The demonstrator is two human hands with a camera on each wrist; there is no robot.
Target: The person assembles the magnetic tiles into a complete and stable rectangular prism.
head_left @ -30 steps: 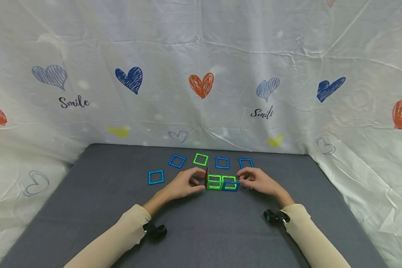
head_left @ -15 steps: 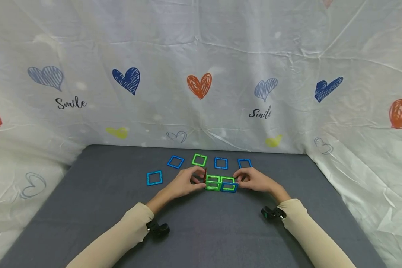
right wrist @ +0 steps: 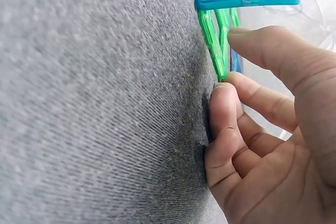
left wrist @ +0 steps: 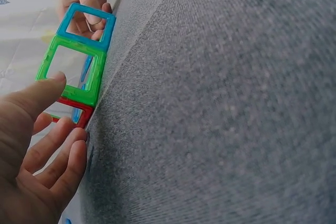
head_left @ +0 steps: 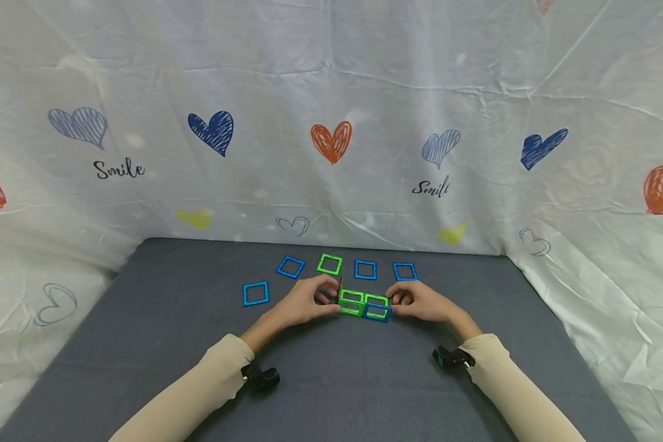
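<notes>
A small structure of square, open-framed magnetic tiles stands on the table between my hands: green tiles (left wrist: 95, 80), a blue tile (left wrist: 108, 32) at the right front and an upright red tile (left wrist: 84, 115) at the left end. My left hand (head_left: 308, 299) holds the left end, thumb at the front green tile and fingers by the red one. At the right end, my right hand (head_left: 425, 301) has its curled index finger against a green tile's corner and its thumb by the green edge, under the tilted-out blue tile. The structure's back is partly hidden.
Behind the structure lie loose tiles in a row: a blue one (head_left: 286, 274), a green one (head_left: 330, 256) and two more blue ones (head_left: 366, 278) (head_left: 405, 264). Another blue tile (head_left: 256, 303) is left of my left hand. A white printed cloth (head_left: 331, 202) hangs behind the table (head_left: 331, 380).
The blue front tile has tipped further outward and down. My right hand has come in closer against the right end. My left hand stays at the left end.
</notes>
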